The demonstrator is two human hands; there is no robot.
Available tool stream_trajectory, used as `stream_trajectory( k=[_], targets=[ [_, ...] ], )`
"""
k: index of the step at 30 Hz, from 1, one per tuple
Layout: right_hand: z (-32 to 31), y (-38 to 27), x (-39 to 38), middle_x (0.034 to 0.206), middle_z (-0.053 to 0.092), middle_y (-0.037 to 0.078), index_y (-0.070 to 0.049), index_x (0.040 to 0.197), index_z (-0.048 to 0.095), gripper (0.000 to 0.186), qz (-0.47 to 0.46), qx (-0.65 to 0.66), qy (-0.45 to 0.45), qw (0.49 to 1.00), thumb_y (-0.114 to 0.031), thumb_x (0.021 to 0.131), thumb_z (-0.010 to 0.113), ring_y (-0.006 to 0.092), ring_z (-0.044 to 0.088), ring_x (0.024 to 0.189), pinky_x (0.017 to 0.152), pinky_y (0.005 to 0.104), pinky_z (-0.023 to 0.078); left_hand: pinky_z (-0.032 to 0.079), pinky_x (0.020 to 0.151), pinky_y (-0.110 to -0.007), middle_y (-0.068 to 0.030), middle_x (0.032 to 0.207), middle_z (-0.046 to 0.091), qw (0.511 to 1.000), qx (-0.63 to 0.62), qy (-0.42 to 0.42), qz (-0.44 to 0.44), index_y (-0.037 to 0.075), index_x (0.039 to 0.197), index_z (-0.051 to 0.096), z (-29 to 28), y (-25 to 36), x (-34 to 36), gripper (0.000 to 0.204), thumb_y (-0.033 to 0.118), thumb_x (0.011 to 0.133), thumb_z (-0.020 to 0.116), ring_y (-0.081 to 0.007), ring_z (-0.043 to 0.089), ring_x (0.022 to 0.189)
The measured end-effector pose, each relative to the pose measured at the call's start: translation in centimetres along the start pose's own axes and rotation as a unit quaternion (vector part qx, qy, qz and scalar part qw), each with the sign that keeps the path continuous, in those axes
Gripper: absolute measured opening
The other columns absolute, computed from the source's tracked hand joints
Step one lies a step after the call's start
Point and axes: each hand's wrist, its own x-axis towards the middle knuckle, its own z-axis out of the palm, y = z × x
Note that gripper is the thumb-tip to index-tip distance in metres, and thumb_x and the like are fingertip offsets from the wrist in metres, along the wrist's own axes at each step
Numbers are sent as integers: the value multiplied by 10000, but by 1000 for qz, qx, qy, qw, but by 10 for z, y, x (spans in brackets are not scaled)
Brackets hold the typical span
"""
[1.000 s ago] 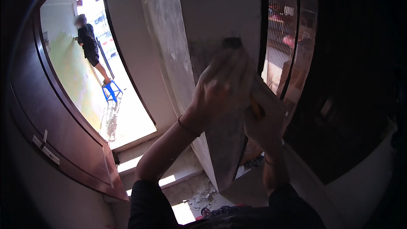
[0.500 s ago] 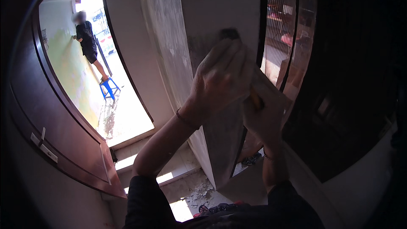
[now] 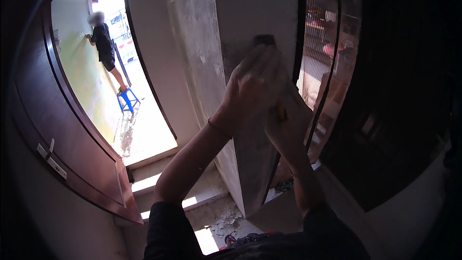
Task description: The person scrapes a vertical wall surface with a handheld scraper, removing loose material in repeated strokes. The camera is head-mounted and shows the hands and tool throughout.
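Both my hands are raised against a grey wall column [image 3: 255,0]. In my right hand [image 3: 291,123] is a scraper, its yellowish handle [image 3: 281,112] showing between the curled fingers. My left hand [image 3: 252,79] lies over the tool's upper part, fingers pressed together on it. Beyond those fingertips the dark flat end of the scraper [image 3: 264,39] rests on the column face, over a darker smudged patch. Most of the tool's middle is covered by the left hand. The column's left side [image 3: 195,24] is patchy and pale, with worn paint.
An open brown door [image 3: 72,130] stands at left. Outside, a person [image 3: 102,43] on a blue stool [image 3: 127,101] reaches to a pale green wall. Steps [image 3: 202,183] and scattered flakes [image 3: 228,221] lie below. A ribbed glass panel [image 3: 320,43] is at right.
My right hand has shifted left, nearer my left hand. More of the scraper's dark end shows past my fingertips. The whole view has swung slightly, with the doorway now farther right.
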Motion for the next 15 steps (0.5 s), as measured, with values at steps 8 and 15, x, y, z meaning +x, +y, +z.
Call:
stream_trajectory(
  k=[8,15],
  targets=[
    [28,14,1,955,684,159,68,1300,593,485,-98,34,72,992,81,815,593,171,610,620,611,303,514,509,1058,-415,-121,1205,703,999,14,0,28,37,1115,727,-3,-11,5,324,96,797,707,-266,661,1172],
    [-18,27,-32,1185,642,130,41,1461,457,641,288,460,71,837,63,842,619,185,621,849,755,290,505,292,1207,-510,-146,1496,503,990,110,21,-84,43,1370,581,-5,-13,6,468,240,946,602,-282,434,1432]
  ],
)
